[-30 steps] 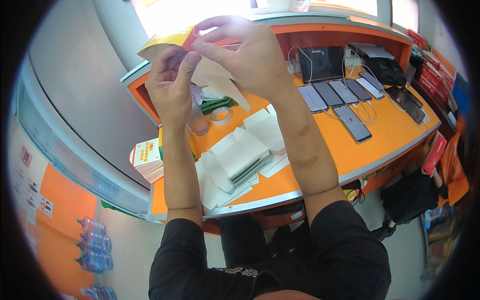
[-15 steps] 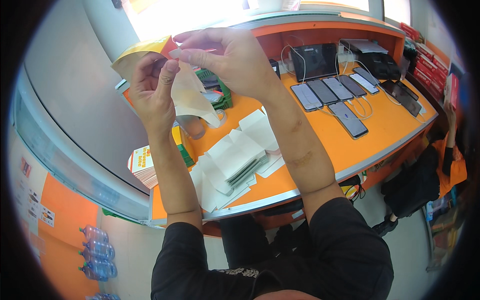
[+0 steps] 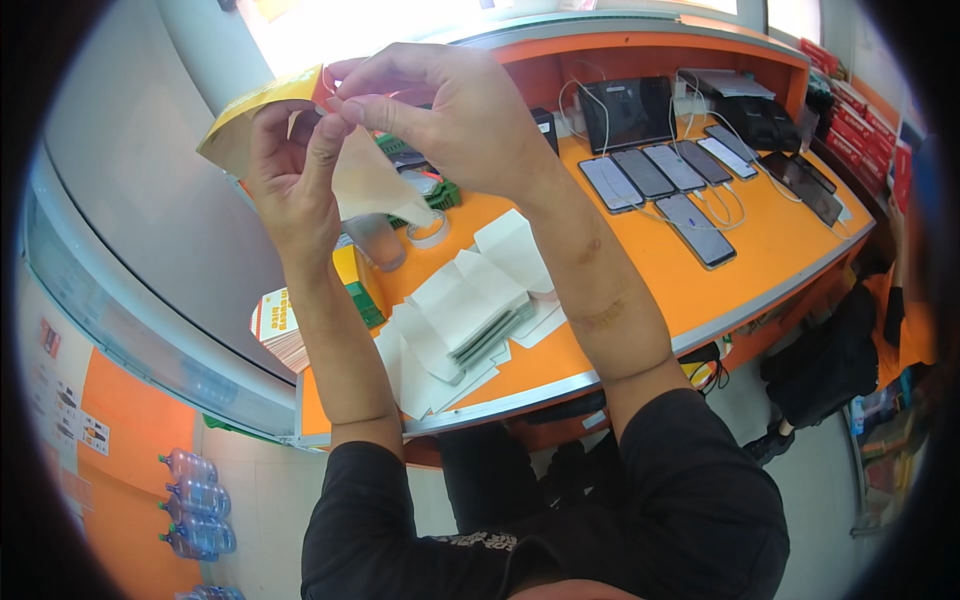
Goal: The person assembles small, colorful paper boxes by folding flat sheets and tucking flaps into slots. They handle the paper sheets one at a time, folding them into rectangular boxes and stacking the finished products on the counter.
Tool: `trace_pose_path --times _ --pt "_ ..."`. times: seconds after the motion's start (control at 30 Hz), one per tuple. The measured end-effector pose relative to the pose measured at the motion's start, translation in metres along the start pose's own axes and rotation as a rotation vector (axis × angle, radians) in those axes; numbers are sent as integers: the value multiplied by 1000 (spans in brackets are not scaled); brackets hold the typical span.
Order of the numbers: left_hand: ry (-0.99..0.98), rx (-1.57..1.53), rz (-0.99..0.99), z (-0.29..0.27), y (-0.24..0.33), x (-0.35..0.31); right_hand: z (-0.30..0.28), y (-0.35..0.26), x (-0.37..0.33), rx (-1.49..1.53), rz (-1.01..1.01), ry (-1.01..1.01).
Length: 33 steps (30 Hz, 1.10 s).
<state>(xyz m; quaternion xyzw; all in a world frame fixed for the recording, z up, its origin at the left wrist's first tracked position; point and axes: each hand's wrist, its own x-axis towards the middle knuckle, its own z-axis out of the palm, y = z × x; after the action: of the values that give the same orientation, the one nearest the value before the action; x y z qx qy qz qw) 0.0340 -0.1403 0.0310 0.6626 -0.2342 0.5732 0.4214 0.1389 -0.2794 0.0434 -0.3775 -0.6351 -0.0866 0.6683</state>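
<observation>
Left hand [image 3: 295, 185] and right hand [image 3: 455, 125] raised together over the far-left part of the orange table [image 3: 700, 300]. Yellow-and-red carton [image 3: 262, 100] held up off the table, tan inner side partly showing, pale part hanging between the forearms. Left fingers [image 3: 270, 130] curled on the carton's near edge, thumb up. Right thumb and forefinger pinching a small pale piece [image 3: 333, 103] at the red edge — cannot tell if it's a flap or separate.

Below the hands: stack of folded white sheets [image 3: 470, 305] between the forearms, tape roll [image 3: 430, 232], clear cup [image 3: 375, 243], green basket [image 3: 447, 193] partly hidden. Yellow-and-green box [image 3: 360, 285] just beside left forearm, printed cards [image 3: 275, 330] left of it.

Right side of table: row of phones [image 3: 653, 172], another phone [image 3: 695, 230] nearer, white cables, dark tablet [image 3: 628, 112] behind. Far right — another person [image 3: 825, 360], partly visible. Water bottles [image 3: 200, 500] on the floor, lower left.
</observation>
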Motion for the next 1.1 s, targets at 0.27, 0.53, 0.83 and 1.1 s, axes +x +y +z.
trace_pose_path --times 0.27,0.53,0.83,1.1 --pt "116 -140 -25 2 1 2 10 4 -3 -162 -126 -8" --pt "358 85 -36 0 11 5 28 16 -6 -252 -297 -88" --pt "483 256 103 18 27 1 31 23 -11 -496 -115 -79" --pt "462 298 293 18 22 -1 29 24 -9 -462 -206 -54"
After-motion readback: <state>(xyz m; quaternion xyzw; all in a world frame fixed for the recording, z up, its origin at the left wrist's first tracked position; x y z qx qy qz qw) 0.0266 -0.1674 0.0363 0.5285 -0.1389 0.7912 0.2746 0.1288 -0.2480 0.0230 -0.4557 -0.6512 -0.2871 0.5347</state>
